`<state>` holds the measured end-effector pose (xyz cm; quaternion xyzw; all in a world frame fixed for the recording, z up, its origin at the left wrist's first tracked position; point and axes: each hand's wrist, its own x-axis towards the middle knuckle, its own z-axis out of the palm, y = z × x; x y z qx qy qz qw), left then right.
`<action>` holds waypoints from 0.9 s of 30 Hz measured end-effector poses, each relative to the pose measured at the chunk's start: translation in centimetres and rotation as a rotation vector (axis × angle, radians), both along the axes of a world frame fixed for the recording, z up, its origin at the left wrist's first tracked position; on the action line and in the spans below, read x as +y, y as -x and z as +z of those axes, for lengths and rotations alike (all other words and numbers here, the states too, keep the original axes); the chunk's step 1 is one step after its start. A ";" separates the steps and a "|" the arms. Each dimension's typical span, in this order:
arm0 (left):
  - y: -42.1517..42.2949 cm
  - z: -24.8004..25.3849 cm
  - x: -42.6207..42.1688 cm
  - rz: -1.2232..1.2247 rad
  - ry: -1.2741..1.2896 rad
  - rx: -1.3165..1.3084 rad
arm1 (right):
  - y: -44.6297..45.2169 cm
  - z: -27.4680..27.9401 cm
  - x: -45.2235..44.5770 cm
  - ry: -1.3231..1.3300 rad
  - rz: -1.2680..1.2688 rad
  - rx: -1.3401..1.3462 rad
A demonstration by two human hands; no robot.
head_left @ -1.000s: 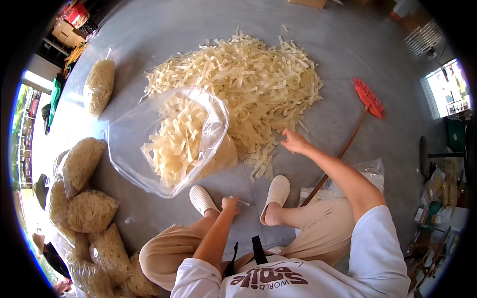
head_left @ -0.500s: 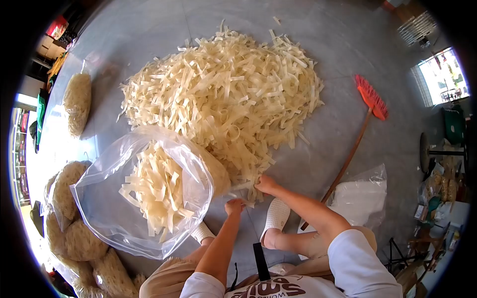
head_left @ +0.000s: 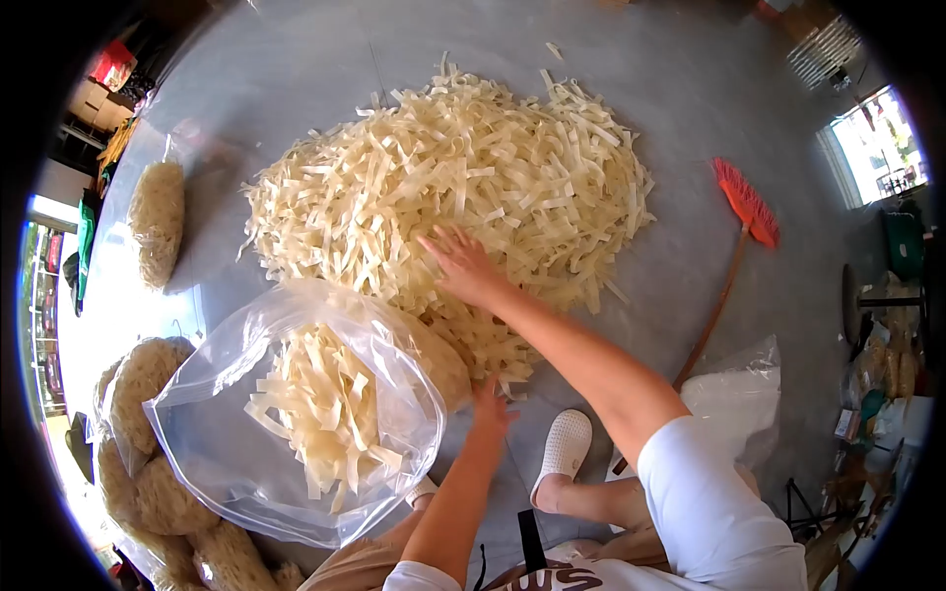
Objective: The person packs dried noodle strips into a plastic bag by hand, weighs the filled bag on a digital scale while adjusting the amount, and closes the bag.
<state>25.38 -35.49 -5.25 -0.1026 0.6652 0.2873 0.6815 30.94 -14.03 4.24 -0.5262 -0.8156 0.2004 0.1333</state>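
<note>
A broad, loose pile of pale flat strips point(head_left: 443, 167) lies on the grey floor point(head_left: 680, 108), away from its edges. At the pile's near left side a clear plastic bag point(head_left: 443, 369) rests on the floor with its wide mouth turned up toward the wearer; more strips point(head_left: 325, 399) fill its middle.

The right hand point(head_left: 463, 266) reaches across to the pile, palm down, fingers spread well apart, with nothing seen gripped in it; whether the fingertips touch the strips or hover just above them, I cannot tell. The left hand point(head_left: 488, 409) is low, just beside the bag's near right wall and the pile's near fringe. Its fingers partly blend into the strips there, so I cannot tell whether they stand apart or close on one.

Farther out, a white perforated shoe point(head_left: 565, 448) stands on the floor near the left hand. Toward the floor's right edge lie a red-headed broom point(head_left: 746, 205) and a white package in clear plastic point(head_left: 729, 399). Toward the left edge, one filled bag point(head_left: 158, 227) sits alone, and nearer the wearer several filled bags point(head_left: 148, 463) are heaped together.
</note>
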 end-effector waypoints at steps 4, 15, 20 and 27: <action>1.9 -0.4 1.5 0.085 -0.115 -0.388 | 4.7 -2.3 2.3 0.199 0.163 -0.143; 0.0 3.4 3.8 0.202 -0.279 -0.549 | -0.9 -3.1 -5.7 0.249 0.237 -0.344; 0.4 3.3 4.1 0.129 -0.233 -0.478 | -8.5 1.0 -2.5 0.751 0.318 0.210; 0.5 1.2 3.8 0.243 -0.160 -0.509 | -23.3 -6.4 2.6 0.082 -0.931 0.143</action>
